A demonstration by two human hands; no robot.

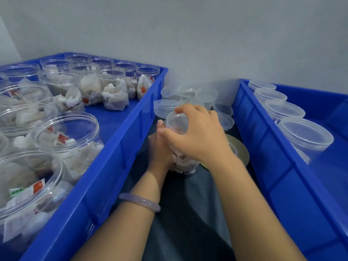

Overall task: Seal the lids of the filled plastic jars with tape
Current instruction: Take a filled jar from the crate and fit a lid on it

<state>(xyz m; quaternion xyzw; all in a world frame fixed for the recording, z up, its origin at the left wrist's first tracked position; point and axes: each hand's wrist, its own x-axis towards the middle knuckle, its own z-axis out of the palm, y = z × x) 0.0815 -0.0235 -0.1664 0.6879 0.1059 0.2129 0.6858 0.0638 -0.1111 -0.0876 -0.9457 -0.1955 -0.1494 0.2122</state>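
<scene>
Both hands on one jar [185,164] between left crate [120,147] and right crate [263,140]: left hand [160,145] wraps body, right hand [201,134] clamps lid [177,122]. Tape roll [243,149] just behind.

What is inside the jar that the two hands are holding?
White paper bags show low in the clear jar. The left hand and right hand, which grips the lid, cover the upper part, so its fill level is hidden.
</scene>
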